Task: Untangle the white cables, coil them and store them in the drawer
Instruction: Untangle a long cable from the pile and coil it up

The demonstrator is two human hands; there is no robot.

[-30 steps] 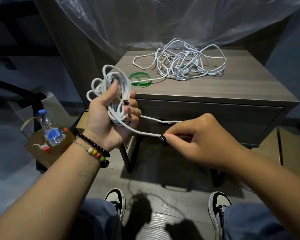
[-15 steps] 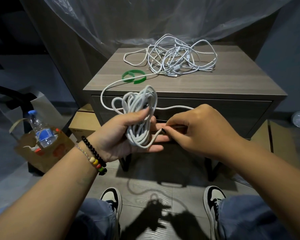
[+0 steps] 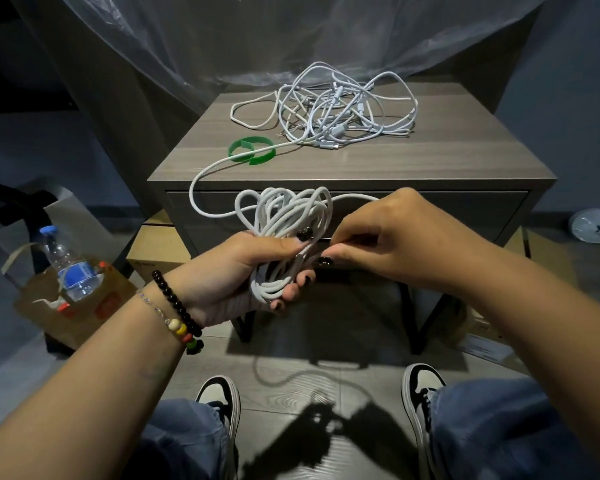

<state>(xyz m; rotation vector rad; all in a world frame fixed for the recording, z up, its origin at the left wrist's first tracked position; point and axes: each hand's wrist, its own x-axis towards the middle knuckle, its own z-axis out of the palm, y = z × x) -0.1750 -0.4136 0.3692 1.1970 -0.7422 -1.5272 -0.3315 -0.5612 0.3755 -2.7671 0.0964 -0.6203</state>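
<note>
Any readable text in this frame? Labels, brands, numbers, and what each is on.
Nothing can be read.
Water bottle: blue label, its print blurred.
Brown paper bag: red marks, too blurred to tell.
Cardboard box beside the nightstand: faint dark print near its top edge, too small.
White item on the floor at far right: dark marks, not legible.
Cables, green strap, nightstand: no text seen.

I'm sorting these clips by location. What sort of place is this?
Probably a room at home, perhaps mid-move or renovation: a wooden nightstand with a drawer, a clear plastic sheet draped behind it, cardboard boxes on the floor.
</note>
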